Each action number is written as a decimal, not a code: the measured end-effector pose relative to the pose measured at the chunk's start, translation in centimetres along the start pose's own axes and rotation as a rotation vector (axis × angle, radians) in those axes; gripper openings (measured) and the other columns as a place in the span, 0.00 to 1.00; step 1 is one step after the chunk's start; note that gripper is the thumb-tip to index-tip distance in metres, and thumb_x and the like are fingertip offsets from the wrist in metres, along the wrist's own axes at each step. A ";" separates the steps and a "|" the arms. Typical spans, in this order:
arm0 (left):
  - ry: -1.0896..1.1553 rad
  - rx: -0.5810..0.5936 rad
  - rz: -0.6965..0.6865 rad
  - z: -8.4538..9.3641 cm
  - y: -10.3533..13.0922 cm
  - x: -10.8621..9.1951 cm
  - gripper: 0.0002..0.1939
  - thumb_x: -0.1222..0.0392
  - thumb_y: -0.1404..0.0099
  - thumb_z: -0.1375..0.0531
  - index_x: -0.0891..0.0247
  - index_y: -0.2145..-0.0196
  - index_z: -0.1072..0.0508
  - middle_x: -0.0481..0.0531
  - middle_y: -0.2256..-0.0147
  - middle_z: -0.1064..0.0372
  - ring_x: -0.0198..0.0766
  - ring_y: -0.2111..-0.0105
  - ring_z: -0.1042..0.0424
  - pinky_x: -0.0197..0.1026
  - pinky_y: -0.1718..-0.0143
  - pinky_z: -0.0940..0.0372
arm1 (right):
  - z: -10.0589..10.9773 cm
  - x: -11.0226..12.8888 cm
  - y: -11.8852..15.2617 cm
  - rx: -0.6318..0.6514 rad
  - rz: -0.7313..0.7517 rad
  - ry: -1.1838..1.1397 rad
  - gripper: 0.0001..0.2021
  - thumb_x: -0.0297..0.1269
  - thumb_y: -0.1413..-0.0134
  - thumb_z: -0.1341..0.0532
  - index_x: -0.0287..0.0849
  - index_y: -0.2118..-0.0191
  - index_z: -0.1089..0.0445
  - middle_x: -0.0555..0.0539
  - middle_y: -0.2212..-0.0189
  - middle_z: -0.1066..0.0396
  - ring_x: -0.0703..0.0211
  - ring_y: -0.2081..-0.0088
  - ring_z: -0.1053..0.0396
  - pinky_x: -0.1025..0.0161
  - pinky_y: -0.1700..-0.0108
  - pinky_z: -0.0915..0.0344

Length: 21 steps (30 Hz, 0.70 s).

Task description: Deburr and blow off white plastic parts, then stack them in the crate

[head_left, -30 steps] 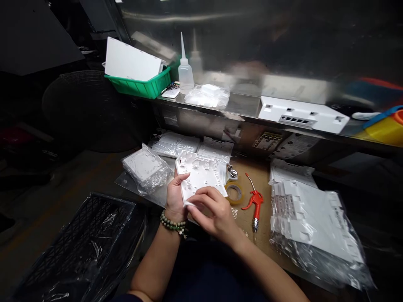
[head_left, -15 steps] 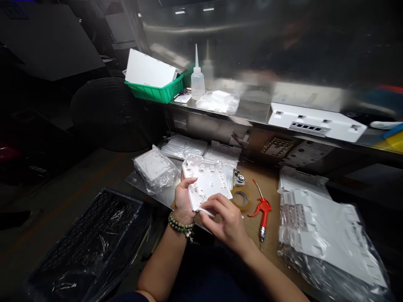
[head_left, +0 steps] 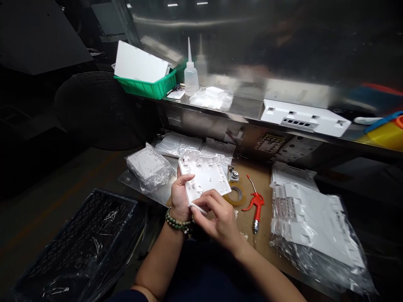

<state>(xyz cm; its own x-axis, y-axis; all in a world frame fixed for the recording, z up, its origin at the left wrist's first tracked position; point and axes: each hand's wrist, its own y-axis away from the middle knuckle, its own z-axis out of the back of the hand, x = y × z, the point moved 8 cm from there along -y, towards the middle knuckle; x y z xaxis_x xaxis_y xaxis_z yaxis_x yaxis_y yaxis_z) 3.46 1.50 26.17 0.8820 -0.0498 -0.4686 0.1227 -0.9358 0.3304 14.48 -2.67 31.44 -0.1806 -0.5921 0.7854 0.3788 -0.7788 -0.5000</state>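
My left hand point(head_left: 180, 197) grips a white plastic housing point(head_left: 206, 176) by its left edge, thumb over the rim. The housing's inner side, with small clips and posts, faces up. At its near lower corner, my right hand point(head_left: 218, 216) is closed, with thumb and fingers pinched around a slim white piece point(head_left: 199, 206). Whether this piece is separate or part of the housing's edge, I cannot tell. A roll of yellowish tape point(head_left: 236, 195) lies just beyond my right hand, and a red air blow gun point(head_left: 256, 205) lies to its right.
Bagged white housings point(head_left: 146, 165) sit at the left, more bagged panels point(head_left: 317, 226) at the right. On the metal shelf stand a green bin point(head_left: 147, 88), a squeeze bottle point(head_left: 191, 79) and a white cover point(head_left: 305, 117). A dark crate point(head_left: 78, 243) is at lower left.
The view has shifted slightly, so the scene sits a little further left. My right hand has moved a little left along the housing's near edge; my left hand keeps its grip.
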 end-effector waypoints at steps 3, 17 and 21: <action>0.028 -0.061 -0.002 0.3 0.2 -0.5 0.35 0.70 0.44 0.42 0.68 0.37 0.32 0.60 0.50 0.21 0.59 0.48 0.23 0.61 0.41 0.32 | 0.9 -0.6 0.1 0.018 -0.029 0.034 0.02 0.31 0.38 0.37 0.43 0.62 0.25 0.48 0.67 0.29 0.61 0.68 0.31 0.63 0.66 0.34; 0.082 -0.235 -0.206 6.6 0.8 -6.8 0.38 0.66 0.48 0.46 0.63 0.37 0.31 0.54 0.51 0.19 0.56 0.44 0.25 0.62 0.38 0.36 | 12.7 -6.3 3.4 -0.344 -0.178 0.281 0.03 0.35 0.38 0.34 0.45 0.59 0.22 0.46 0.61 0.26 0.56 0.60 0.28 0.60 0.60 0.31; 0.038 -0.268 -0.205 7.0 1.0 -6.5 0.37 0.66 0.46 0.47 0.60 0.37 0.31 0.51 0.49 0.20 0.54 0.43 0.26 0.60 0.38 0.35 | 10.5 -5.3 3.1 -0.279 -0.118 0.334 0.04 0.32 0.37 0.36 0.44 0.59 0.23 0.46 0.62 0.27 0.57 0.61 0.28 0.60 0.61 0.30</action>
<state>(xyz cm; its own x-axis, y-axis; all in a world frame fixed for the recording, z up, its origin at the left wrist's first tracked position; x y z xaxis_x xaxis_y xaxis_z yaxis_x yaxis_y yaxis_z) -5.36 -1.52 23.80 0.8425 0.1477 -0.5180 0.4098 -0.7999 0.4384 26.15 0.19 29.53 -0.5080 -0.4944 0.7053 0.0873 -0.8442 -0.5289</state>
